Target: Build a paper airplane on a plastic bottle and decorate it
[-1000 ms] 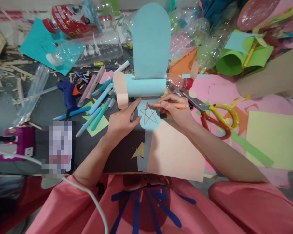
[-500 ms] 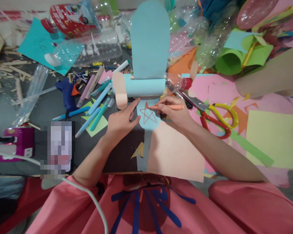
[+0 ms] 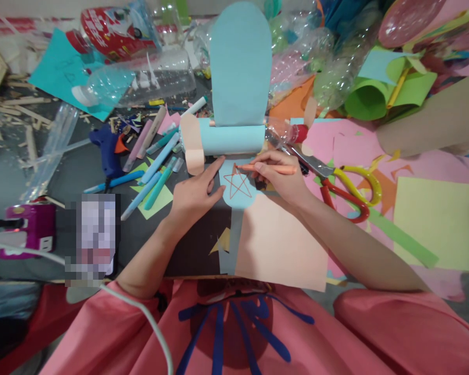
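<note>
My right hand (image 3: 279,174) pinches an orange marker (image 3: 285,169), its tip at the top point of a star outline. That star is drawn on the rounded lower flap of light blue paper (image 3: 238,200). Fingers spread, my left hand (image 3: 197,192) lies flat along the flap's left edge and holds nothing. Above both hands, a bottle wrapped in light blue paper (image 3: 234,139) lies sideways, with a red cap on its right and a peach paper strip (image 3: 191,146) at its left end. A long rounded blue paper piece (image 3: 241,62) extends up behind it.
Scissors (image 3: 352,187) with red and yellow handles lie right of my right hand. Several markers (image 3: 156,164), a blue glue gun (image 3: 106,151) and a phone (image 3: 97,234) are on the left. Plastic bottles (image 3: 140,78) crowd the back. Another person's arm (image 3: 433,117) reaches in from the right.
The marker tip has shifted slightly up and left, to the star's top point, and the right hand moved a little with it. My left hand stays in place.
</note>
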Demonstrator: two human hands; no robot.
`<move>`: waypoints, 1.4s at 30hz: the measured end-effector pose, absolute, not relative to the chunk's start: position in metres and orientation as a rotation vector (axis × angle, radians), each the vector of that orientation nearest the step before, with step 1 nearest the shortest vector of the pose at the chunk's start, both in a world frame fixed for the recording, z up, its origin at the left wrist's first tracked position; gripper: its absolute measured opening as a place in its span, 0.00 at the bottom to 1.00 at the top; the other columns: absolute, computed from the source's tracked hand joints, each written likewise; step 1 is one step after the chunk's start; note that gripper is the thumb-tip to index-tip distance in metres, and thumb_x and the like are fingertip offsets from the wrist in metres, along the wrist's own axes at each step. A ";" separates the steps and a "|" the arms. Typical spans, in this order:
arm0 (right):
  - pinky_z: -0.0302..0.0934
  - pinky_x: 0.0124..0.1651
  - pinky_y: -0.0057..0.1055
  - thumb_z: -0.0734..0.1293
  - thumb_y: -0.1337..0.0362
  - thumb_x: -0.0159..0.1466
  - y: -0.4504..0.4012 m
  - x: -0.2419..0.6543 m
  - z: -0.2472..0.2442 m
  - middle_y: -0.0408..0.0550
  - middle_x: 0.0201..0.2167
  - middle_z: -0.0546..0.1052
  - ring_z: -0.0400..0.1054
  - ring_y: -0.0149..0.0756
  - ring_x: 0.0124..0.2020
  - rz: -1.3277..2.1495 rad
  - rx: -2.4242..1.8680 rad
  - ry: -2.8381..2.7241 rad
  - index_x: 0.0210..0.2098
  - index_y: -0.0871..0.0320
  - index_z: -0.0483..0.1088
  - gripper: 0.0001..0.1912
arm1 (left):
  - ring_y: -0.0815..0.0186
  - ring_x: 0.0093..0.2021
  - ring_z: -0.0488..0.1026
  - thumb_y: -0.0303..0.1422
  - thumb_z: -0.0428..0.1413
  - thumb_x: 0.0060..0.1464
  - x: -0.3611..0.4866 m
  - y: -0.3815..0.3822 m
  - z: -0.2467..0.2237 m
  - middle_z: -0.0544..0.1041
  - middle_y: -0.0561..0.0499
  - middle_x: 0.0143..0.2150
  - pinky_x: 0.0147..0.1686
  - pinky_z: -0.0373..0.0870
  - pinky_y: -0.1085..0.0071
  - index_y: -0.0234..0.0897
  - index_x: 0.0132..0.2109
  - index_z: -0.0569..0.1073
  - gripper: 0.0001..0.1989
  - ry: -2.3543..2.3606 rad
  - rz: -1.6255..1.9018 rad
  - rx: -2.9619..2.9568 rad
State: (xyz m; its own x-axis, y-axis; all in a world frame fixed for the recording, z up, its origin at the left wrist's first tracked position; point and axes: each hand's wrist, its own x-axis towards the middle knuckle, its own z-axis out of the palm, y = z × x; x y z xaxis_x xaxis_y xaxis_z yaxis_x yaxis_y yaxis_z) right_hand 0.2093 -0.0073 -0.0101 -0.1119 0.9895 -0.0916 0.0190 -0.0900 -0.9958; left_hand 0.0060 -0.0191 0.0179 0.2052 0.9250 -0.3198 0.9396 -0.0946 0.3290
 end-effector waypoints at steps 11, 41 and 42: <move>0.60 0.23 0.24 0.70 0.61 0.56 -0.009 0.207 -0.007 0.39 0.18 0.72 0.67 0.26 0.21 1.373 -1.254 -1.267 0.23 0.57 0.70 0.08 | 0.67 0.34 0.74 0.36 0.53 0.58 0.006 -0.020 0.018 0.75 0.55 0.33 0.32 0.61 0.75 0.44 0.69 0.59 0.32 1.750 -0.070 2.020; 0.59 0.23 0.24 0.68 0.66 0.56 -0.010 0.206 -0.009 0.37 0.17 0.69 0.63 0.24 0.20 1.348 -1.214 -1.247 0.22 0.57 0.69 0.07 | 0.66 0.35 0.75 0.37 0.53 0.58 0.006 -0.020 0.018 0.76 0.55 0.34 0.33 0.61 0.75 0.45 0.69 0.58 0.32 1.756 -0.093 2.010; 0.58 0.23 0.24 0.68 0.66 0.56 -0.010 0.206 -0.009 0.37 0.17 0.69 0.63 0.24 0.20 1.348 -1.226 -1.250 0.22 0.57 0.69 0.07 | 0.66 0.35 0.75 0.37 0.53 0.58 0.006 -0.020 0.018 0.76 0.55 0.34 0.33 0.61 0.75 0.45 0.69 0.58 0.32 1.757 -0.098 2.010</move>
State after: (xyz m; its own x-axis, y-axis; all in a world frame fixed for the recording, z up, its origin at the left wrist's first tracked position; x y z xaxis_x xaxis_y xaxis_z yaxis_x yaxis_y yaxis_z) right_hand 0.2063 -0.0097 -0.0090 -0.1046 0.9908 -0.0860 0.0115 -0.0852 -0.9963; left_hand 0.0060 -0.0196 0.0180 0.1795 0.9193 -0.3504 0.9524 -0.0732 0.2958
